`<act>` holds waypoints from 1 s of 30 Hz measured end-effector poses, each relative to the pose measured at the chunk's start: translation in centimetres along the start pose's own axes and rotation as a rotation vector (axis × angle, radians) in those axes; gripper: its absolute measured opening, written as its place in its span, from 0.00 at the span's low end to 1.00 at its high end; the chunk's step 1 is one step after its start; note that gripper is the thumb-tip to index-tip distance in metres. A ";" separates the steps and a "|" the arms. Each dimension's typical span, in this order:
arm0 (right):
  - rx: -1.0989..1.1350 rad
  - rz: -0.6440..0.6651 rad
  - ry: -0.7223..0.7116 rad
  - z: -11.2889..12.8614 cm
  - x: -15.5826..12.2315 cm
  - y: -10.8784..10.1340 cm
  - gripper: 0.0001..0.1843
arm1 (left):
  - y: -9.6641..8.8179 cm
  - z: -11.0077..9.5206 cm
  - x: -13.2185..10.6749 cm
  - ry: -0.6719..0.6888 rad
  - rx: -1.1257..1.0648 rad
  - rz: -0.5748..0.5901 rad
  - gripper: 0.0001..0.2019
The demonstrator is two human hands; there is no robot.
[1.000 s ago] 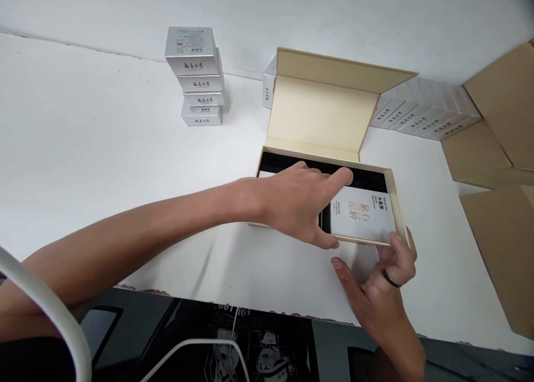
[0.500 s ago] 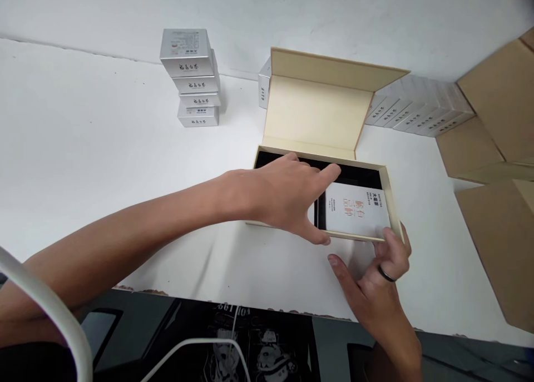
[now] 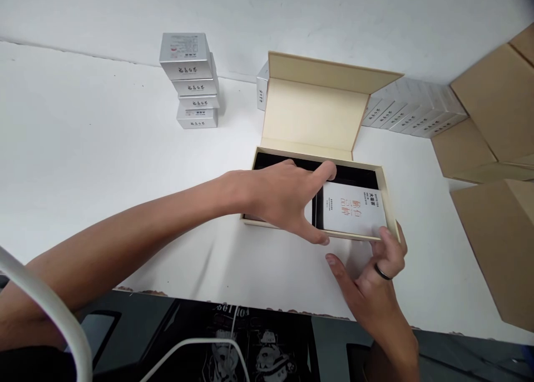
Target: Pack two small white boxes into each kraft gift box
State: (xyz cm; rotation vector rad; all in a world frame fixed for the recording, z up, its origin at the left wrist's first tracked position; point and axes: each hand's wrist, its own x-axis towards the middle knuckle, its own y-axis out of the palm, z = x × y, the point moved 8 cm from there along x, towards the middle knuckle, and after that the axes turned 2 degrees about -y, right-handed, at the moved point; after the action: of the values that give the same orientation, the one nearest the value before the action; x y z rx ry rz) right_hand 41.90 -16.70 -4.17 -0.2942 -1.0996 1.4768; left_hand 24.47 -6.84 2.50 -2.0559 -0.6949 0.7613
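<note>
An open cream gift box (image 3: 387, 196) lies on the white table with its lid (image 3: 315, 115) folded back. In its black insert (image 3: 354, 175) a white tea carton (image 3: 354, 207) with orange lettering sits at the right. My left hand (image 3: 287, 196) is spread over the left and middle of the box, its thumb by the front wall and its fingers over the insert. Beneath it, a sliver of another white carton shows; the hand covers the rest. With bent fingers, my right hand (image 3: 381, 265) grips the box's front right corner, its thumb standing apart, a black ring on one finger.
Several silver cartons (image 3: 189, 70) are stacked at the back left. A long row of silver cartons (image 3: 413, 115) stands behind at the right, and one silver carton (image 3: 262, 87) is partly behind the lid. Brown cardboard (image 3: 494, 248) borders the right side. A white cable (image 3: 50, 309) crosses the lower left.
The view has shifted slightly. Both hands keep nearly the same places on the gift box; my left index finger looks a little more bent.
</note>
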 end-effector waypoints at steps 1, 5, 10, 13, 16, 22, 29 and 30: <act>0.011 0.001 0.000 0.0 0.0 0.0 0.52 | 0.0 0.0 0.0 0.004 -0.004 0.000 0.45; 0.051 -0.003 0.010 -0.2 -0.1 0.0 0.53 | -0.2 0.0 -0.2 -0.009 0.012 0.022 0.45; 0.074 -0.010 0.027 -0.5 -0.2 0.1 0.53 | -0.7 -0.5 -0.4 -0.023 0.119 0.019 0.43; 0.043 -0.020 -0.005 -0.3 -0.1 0.2 0.53 | -0.4 -0.6 -0.3 -0.025 0.092 0.053 0.42; 0.038 -0.037 -0.028 0.0 0.1 0.2 0.53 | -0.3 -0.7 -0.2 -0.017 0.076 0.056 0.41; 0.036 -0.025 -0.002 0.2 0.2 0.0 0.53 | -0.3 -0.8 -0.3 -0.006 0.116 0.020 0.40; 0.035 -0.013 0.008 0.1 0.1 -0.1 0.52 | -0.2 -0.9 -0.4 0.045 0.042 -0.028 0.40; 0.042 -0.022 0.005 0.0 0.1 -0.1 0.52 | -0.2 -0.9 -0.4 0.048 0.025 -0.022 0.40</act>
State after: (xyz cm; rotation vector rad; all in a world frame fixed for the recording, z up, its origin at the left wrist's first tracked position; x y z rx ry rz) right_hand 41.92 -16.62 -4.03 -0.2558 -1.0636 1.4771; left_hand 24.83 -7.50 3.18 -2.0338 -0.6761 0.7023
